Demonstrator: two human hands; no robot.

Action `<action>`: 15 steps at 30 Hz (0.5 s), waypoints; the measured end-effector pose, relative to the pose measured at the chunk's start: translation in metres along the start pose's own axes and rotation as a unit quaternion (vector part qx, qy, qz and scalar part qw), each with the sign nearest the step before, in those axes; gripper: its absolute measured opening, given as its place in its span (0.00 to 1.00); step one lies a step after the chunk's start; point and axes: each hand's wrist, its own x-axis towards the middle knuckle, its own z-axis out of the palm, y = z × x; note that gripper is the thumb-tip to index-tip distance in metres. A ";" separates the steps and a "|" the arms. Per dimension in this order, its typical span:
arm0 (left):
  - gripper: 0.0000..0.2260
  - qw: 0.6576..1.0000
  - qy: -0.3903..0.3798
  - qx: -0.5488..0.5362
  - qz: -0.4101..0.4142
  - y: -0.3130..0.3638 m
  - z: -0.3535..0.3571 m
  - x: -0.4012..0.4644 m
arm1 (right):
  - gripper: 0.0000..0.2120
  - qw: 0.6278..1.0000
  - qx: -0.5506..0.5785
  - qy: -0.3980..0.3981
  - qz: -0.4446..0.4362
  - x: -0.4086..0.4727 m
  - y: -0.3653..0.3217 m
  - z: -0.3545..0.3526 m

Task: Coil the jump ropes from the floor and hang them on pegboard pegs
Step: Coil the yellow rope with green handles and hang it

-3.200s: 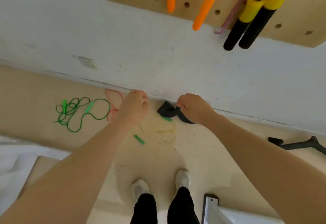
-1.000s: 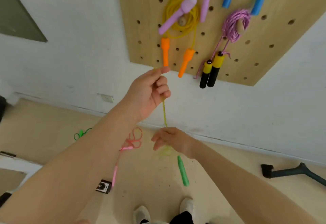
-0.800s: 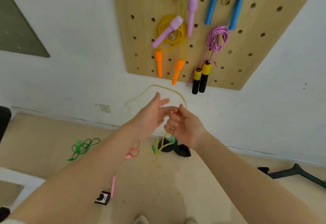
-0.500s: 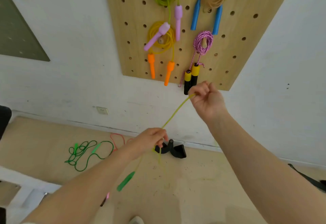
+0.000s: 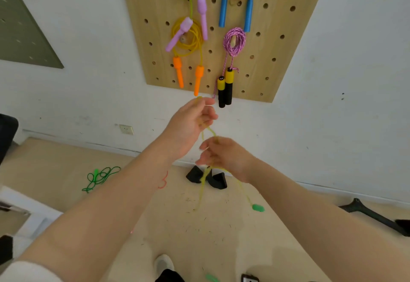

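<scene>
Head view: left hand pinches the yellow-green rope at 12 o'clock, right hand loosely curled around it just below at 5 o'clock; cord looks light, limp, tangle-prone, best gathered in loops near the green handle.

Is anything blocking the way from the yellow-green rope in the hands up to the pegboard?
Nothing visible does. The yellow-green rope runs between the left hand and right hand, with open air up to the pegboard. Whether a bare peg is free cannot be told.
</scene>
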 end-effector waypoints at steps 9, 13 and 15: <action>0.09 0.972 -0.098 0.150 -0.151 -0.056 0.006 -0.036 | 0.12 0.852 0.511 0.073 -0.085 -0.008 -0.017 -0.040; 0.05 0.974 -0.095 0.113 -0.172 -0.060 0.010 -0.041 | 0.08 0.816 0.560 0.105 -0.097 0.001 -0.018 -0.044; 0.06 0.975 -0.052 0.135 -0.170 -0.057 0.006 -0.040 | 0.09 0.802 0.575 0.122 -0.102 0.006 -0.020 -0.044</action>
